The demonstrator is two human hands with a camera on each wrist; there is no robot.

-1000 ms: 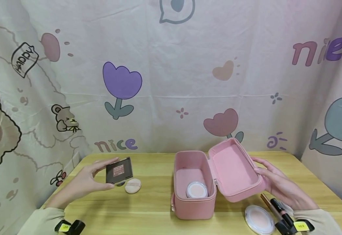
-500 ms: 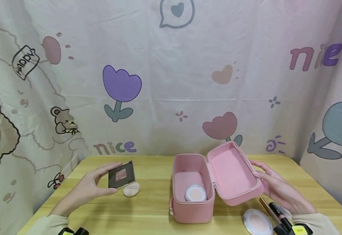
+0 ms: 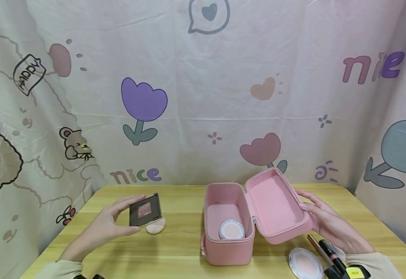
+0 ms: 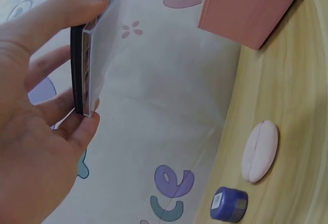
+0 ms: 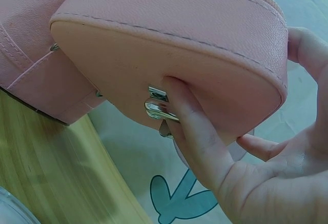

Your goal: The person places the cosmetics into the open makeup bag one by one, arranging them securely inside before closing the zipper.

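My left hand point(image 3: 106, 221) pinches a dark, flat makeup palette point(image 3: 145, 210) between thumb and fingers, above the table's left side. In the left wrist view the palette point(image 4: 82, 73) is seen edge-on, with a pale clear face and colours along its side. At centre stands a pink cosmetic case point(image 3: 228, 252), its lid point(image 3: 279, 205) swung out to the right. A round compact point(image 3: 232, 230) lies inside the case. My right hand point(image 3: 332, 223) grips the lid's outer end; in the right wrist view the thumb presses the lid's outside beside a metal clasp point(image 5: 160, 108).
Below the palette, a pale powder puff point(image 3: 156, 226) lies on the table point(image 3: 175, 248). Near it the left wrist view shows a small blue jar point(image 4: 229, 204). Another round compact point(image 3: 306, 264) and slim makeup tubes point(image 3: 332, 254) lie by my right wrist. A printed curtain point(image 3: 189, 155) hangs behind.
My left hand has shifted slightly right with the palette, which has tilted a little. My right hand keeps its grip on the lid. The head view has tipped slightly upward.
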